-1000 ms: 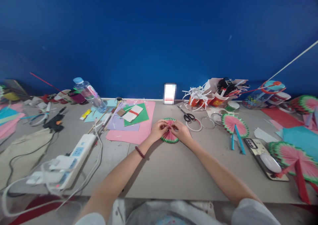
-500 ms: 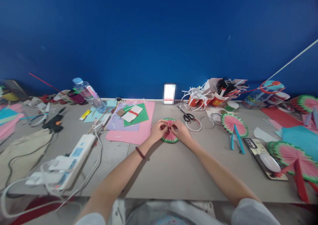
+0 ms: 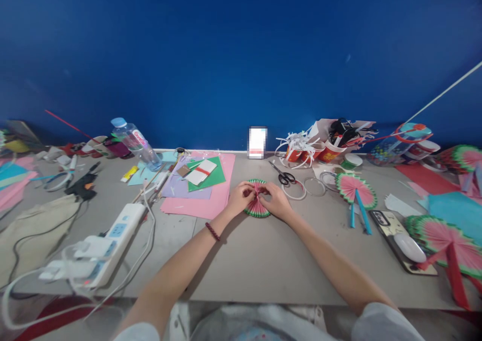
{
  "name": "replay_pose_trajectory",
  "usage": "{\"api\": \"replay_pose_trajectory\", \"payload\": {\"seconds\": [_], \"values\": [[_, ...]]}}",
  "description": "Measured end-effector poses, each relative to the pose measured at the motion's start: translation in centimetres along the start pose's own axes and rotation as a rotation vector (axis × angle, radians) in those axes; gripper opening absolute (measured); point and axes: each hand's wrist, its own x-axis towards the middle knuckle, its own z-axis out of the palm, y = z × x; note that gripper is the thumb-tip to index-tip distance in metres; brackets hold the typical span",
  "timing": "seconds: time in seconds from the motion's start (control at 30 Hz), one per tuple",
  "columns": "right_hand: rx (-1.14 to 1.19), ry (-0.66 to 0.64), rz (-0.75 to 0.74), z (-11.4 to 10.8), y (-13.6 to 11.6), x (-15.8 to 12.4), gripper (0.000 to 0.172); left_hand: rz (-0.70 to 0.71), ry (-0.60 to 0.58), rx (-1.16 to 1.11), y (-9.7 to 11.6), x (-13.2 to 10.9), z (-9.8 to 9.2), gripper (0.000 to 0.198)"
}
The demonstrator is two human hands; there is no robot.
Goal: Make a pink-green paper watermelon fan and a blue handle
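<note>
both left hand (image 3: 241, 197) and right hand (image 3: 277, 200) pinch the middle of a pleated pink-and-green disc (image 3: 258, 210) on the worktop (image 3: 248, 263), seemingly pressing its centre, and the next move likely calls for steady pressure.

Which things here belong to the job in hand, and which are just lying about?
Job in hand:
- pleated pink-and-green paper disc, left hand and right hand at its centre
- likely black-handled scissors, untouched

Probably lying about:
- blue-capped plastic bottle
- computer mouse
- power strip
</note>
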Motion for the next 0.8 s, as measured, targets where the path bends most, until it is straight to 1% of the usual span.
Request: {"api": "replay_pose_trajectory", "payload": {"seconds": [0.2, 0.33, 0.43, 0.67, 0.8], "values": [[-0.002, -0.005, -0.033, 0.0, 0.1, 0.2, 0.007, 0.005, -0.008, 0.002, -0.1, 0.0, 0.0, 0.007], [-0.025, -0.002, -0.048, 0.0, 0.5, 0.2, 0.012, 0.018, -0.006, 0.011, 0.0, 0.0, -0.1, 0.008], [-0.032, -0.001, -0.032, 0.1, 0.7, 0.2, 0.013, 0.026, -0.012, 0.031, 0.2, 0.0, -0.1, 0.009], [-0.126, -0.001, -0.005, 0.1, 0.7, 0.1, 0.011, 0.043, -0.006, 0.047, 0.4, -0.4, -0.2, 0.012], [-0.145, 0.007, 0.016, 0.2, 1.0, -0.1, 0.012, 0.069, 0.016, 0.102, 0.4, -0.6, -0.2, 0.013]]}}
